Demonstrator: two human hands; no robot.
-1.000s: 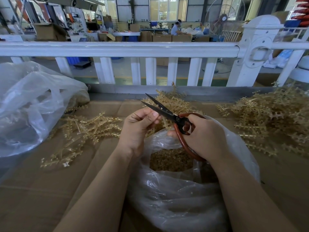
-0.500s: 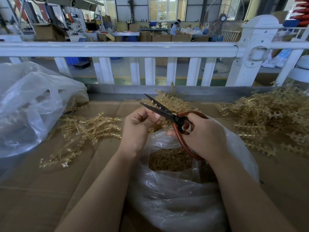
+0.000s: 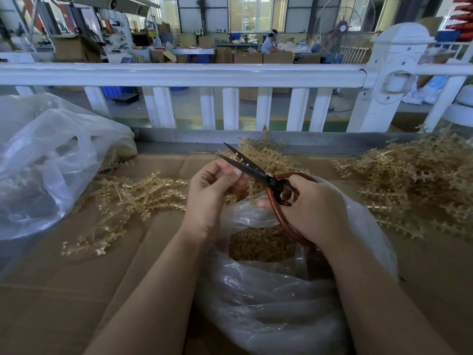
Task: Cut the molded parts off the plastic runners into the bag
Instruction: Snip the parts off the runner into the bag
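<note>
- Far left: clear plastic sack (image 3: 48, 160) slumped on the cardboard-covered table (image 3: 64, 290), well apart from the work.
- Just right of it: loose pile of tan runners (image 3: 133, 198) lying flat, a white bit at its near end.
- Left hand (image 3: 210, 193): fingers curled, pinching a thin runner (image 3: 238, 157) that pokes up between the scissor blades; small knobs visible on it near the blade edges.
- Change over the last second: runner now standing clearly between the blades, hardly visible there before; blades parted about as wide, hands barely shifted. Likely meaning: a fresh stretch fed in, next snip about to fall.
- Centre: scissors (image 3: 253, 170), black blades open and aimed up-left, red-brown loop handles.
- Right hand (image 3: 311, 208): clenched round the handles, directly above the bag mouth.
- Below both hands: open clear bag (image 3: 268, 303) with a heap of cut parts (image 3: 261, 244) inside, so cuttings should drop straight in.
- Behind the hands: another runner heap (image 3: 263, 152); far right, a big pile (image 3: 419, 183).
- Writing: none legible; distant signs too small.
</note>
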